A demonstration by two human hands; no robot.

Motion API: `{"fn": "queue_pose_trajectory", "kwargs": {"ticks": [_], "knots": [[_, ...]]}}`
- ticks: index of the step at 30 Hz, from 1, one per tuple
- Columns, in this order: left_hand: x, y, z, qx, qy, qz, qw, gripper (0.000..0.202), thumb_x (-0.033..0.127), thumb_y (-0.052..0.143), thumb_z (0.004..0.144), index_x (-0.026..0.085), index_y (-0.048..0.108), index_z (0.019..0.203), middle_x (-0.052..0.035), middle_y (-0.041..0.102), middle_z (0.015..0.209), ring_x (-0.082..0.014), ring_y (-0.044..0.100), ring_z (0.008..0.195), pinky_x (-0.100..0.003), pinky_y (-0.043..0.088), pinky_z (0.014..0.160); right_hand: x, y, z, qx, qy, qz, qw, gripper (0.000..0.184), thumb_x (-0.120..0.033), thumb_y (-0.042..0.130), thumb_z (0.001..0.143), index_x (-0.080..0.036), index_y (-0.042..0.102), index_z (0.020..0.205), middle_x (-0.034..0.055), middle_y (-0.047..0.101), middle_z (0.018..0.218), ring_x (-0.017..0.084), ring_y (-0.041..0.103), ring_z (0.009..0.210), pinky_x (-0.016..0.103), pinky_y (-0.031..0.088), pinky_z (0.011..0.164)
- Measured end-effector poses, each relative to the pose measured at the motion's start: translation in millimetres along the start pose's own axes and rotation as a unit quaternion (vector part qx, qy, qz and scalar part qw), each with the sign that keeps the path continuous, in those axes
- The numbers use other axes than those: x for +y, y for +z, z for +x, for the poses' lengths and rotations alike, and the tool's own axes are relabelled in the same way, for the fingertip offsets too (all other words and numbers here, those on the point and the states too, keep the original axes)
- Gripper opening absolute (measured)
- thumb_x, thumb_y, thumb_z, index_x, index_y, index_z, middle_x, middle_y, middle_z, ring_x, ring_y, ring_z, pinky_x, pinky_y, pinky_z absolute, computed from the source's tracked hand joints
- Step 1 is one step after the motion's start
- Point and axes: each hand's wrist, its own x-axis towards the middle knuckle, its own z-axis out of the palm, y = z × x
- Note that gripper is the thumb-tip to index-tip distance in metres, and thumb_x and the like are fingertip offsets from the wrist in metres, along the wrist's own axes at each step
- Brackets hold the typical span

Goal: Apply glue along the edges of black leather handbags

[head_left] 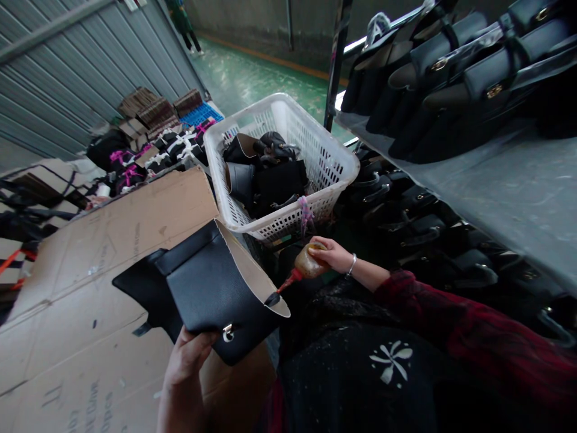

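The grip of the left hand (187, 355) pinched an unfinished black handbag (216, 288) by its lower edge (clasp beside the thumb), above a cardboard sheet (90, 270). The right hand (331, 252), its grip closed around an amber squeeze bottle (307, 264), held the red nozzle at the flap's edge, near a white basket (327, 165).

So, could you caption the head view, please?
Left hand holds a black bag; right hand tips a squeeze bottle to its flap.

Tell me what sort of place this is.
Probably a handbag workshop: black handbags line the shelf, a white basket holds more, and the right hand aims a squeeze bottle at an open bag in the left hand.
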Motion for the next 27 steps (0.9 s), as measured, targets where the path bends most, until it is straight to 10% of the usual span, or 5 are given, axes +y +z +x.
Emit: {"fn": "queue_pose_trajectory", "kwargs": {"ticks": [14, 19, 27], "knots": [[19, 16.4, 0, -0.02, 0.026, 0.027, 0.999, 0.027, 0.015, 0.073, 0.036, 0.019, 0.047, 0.044, 0.0039, 0.043, 0.042, -0.0104, 0.039, 0.043, -0.025, 0.037, 0.044, 8, 1, -10, 0.075, -0.021, 0.001, 0.997, 0.045, -0.055, 0.078, 0.056, -0.019, 0.055, 0.068, -0.0041, 0.054, 0.06, 0.01, 0.048, 0.057, 0.024, 0.038, 0.054], [52, 19.9, 5, -0.004, 0.098, 0.041, 0.994, 0.031, 0.014, 0.074, 0.041, 0.018, 0.044, 0.039, 0.0045, 0.038, 0.038, -0.0062, 0.03, 0.038, -0.022, 0.027, 0.038, 8, -3, -17, 0.11, -0.004, 0.062, 0.992, 0.044, -0.053, 0.079, 0.057, -0.02, 0.055, 0.072, -0.0025, 0.056, 0.065, 0.013, 0.052, 0.059, 0.026, 0.042, 0.056], [109, 6.4, 17, 0.049, 0.247, -0.046, 0.967, 0.033, 0.019, 0.083, 0.032, 0.021, 0.068, 0.062, 0.0008, 0.065, 0.062, -0.0169, 0.059, 0.058, -0.027, 0.052, 0.059, 0, 7, -23, 0.119, 0.02, 0.167, 0.979, 0.044, -0.047, 0.083, 0.056, -0.021, 0.057, 0.081, 0.0017, 0.063, 0.078, 0.019, 0.061, 0.07, 0.034, 0.051, 0.065]]}}
